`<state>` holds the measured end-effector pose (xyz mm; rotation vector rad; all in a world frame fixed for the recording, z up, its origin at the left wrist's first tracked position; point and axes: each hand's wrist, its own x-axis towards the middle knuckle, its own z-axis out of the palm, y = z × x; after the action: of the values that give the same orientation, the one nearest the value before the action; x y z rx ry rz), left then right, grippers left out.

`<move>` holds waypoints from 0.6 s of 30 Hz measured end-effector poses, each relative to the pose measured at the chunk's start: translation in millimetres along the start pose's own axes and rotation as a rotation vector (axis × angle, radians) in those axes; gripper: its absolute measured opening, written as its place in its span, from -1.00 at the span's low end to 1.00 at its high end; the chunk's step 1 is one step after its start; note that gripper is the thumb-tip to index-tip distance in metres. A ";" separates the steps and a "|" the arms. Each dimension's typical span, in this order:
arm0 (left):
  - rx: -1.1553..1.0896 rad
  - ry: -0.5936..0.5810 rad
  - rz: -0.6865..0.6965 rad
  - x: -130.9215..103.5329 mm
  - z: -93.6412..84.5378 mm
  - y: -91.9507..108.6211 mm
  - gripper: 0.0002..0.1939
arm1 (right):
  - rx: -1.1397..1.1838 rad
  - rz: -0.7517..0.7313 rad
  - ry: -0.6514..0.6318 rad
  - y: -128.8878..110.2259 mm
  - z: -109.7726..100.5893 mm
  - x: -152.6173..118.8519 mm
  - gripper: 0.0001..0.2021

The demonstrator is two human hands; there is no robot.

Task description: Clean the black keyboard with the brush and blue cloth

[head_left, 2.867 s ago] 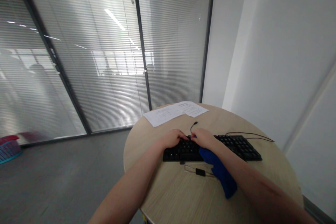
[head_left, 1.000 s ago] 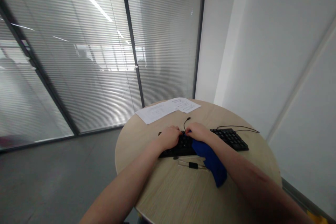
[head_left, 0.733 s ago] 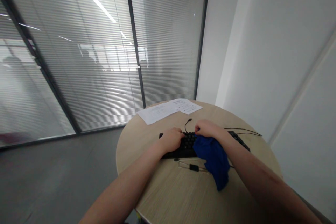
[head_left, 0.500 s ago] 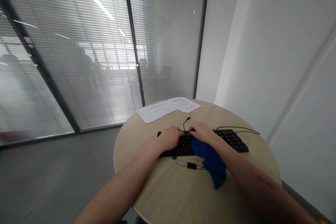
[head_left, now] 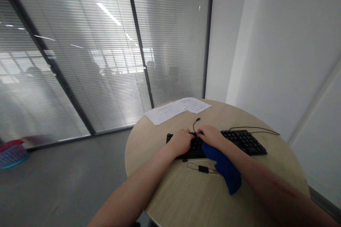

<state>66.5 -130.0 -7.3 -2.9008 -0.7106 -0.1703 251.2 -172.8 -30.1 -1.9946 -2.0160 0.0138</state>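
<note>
A black keyboard [head_left: 243,142] lies across the round table, under both hands. My left hand [head_left: 181,142] is over its left part, fingers bent together near the back edge; what they hold, if anything, is too small to make out. Close beside it, my right hand [head_left: 210,135] pinches one end of a blue cloth [head_left: 226,168], which trails over the keyboard's front edge onto the table. In front of the keyboard lies a thin wire-looped tool with a black grip [head_left: 203,169], its right end by the cloth. A small dark piece [head_left: 184,161] lies left of it.
Printed sheets [head_left: 170,111] lie at the back of the round wooden table [head_left: 186,198]. A short cable plug [head_left: 198,119] sticks out behind the hands, and a black cable [head_left: 253,127] loops at right. A basket [head_left: 13,154] stands on the floor at left, before glass panels with blinds.
The view has turned a little left, so the table appears further right and the basket has come into view. Both hands stay at the same spot on the keyboard, the cloth still in the right.
</note>
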 end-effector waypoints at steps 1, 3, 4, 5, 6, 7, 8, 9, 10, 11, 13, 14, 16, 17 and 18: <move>0.000 0.002 -0.005 -0.1 -0.7 0.4 -0.60 | -0.007 0.008 0.015 -1.2 1.0 -0.4 -0.83; -0.003 0.001 -0.011 0.0 -1.3 0.4 -0.60 | -0.011 0.012 0.030 -2.8 1.5 -1.7 -0.83; -0.006 0.000 -0.013 0.0 -1.3 0.1 -0.59 | -0.010 0.009 0.030 -2.7 1.1 -2.6 -0.83; -0.010 -0.001 -0.015 0.1 -1.2 -0.2 -0.59 | -0.008 -0.001 0.030 -2.1 0.3 -3.4 -0.84; -0.014 0.001 -0.018 0.1 -0.9 -0.5 -0.58 | -0.004 -0.019 0.024 -1.0 -0.7 -3.9 -0.84; -0.018 0.004 -0.020 0.2 -0.7 -0.8 -0.58 | 0.002 -0.042 0.013 0.5 -1.9 -4.2 -0.85; -0.021 0.006 -0.024 0.2 -0.4 -1.0 -0.57 | 0.010 -0.064 -0.004 1.9 -2.9 -4.1 -0.85; -0.022 0.007 -0.028 0.2 -0.2 -1.0 -0.57 | 0.019 -0.079 -0.022 3.2 -3.7 -3.6 -0.85; -0.021 0.010 -0.033 0.3 -0.1 -1.0 -0.57 | 0.028 -0.084 -0.037 4.0 -4.0 -2.7 -0.86; -0.018 0.010 -0.036 0.4 -0.1 -0.8 -0.57 | 0.033 -0.077 -0.049 4.3 -3.9 -1.6 -0.86; -0.009 0.010 -0.039 0.7 -0.5 -0.2 -0.57 | 0.026 -0.036 -0.044 3.2 -2.6 0.9 -0.85; -0.005 0.009 -0.037 0.9 -0.8 0.1 -0.57 | 0.016 -0.013 -0.032 2.3 -1.7 2.1 -0.84; 0.000 0.005 -0.033 1.3 -1.4 0.1 -0.56 | -0.002 0.016 -0.017 1.2 -0.5 3.9 -0.83; 0.001 0.003 -0.031 1.5 -1.6 -0.1 -0.55 | -0.003 0.017 -0.017 1.5 -0.4 4.6 -0.83; 0.002 0.001 -0.029 1.7 -1.5 -0.6 -0.55 | 0.005 0.006 -0.024 2.6 -0.8 5.2 -0.83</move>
<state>67.6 -129.0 -5.5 -2.8900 -0.7519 -0.1737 254.0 -167.8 -28.8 -2.0073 -2.0227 0.0441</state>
